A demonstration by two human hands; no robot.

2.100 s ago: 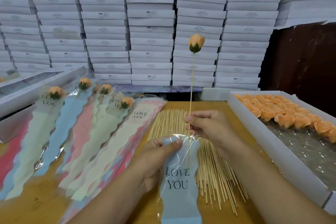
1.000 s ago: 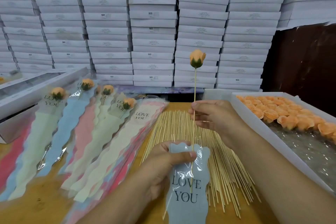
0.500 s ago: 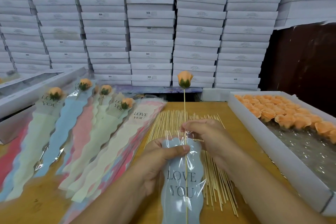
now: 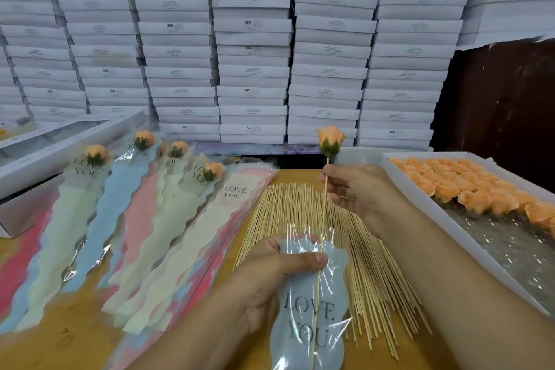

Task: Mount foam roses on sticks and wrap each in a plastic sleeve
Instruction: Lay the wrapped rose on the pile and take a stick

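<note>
Sleeve stayed pinched open in your left hand above the loose sticks, so your right hand, gripping the stick, could slide the rose down.

My one camera sits on my head, looking forward and down over the wooden table. It is close above my hands, and past the table's far edge it faces a wall of stacked white boxes.

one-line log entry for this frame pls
step: sleeving | left hand: holds blue sleeve | right hand: pinches stick | rose: above sleeve
</note>
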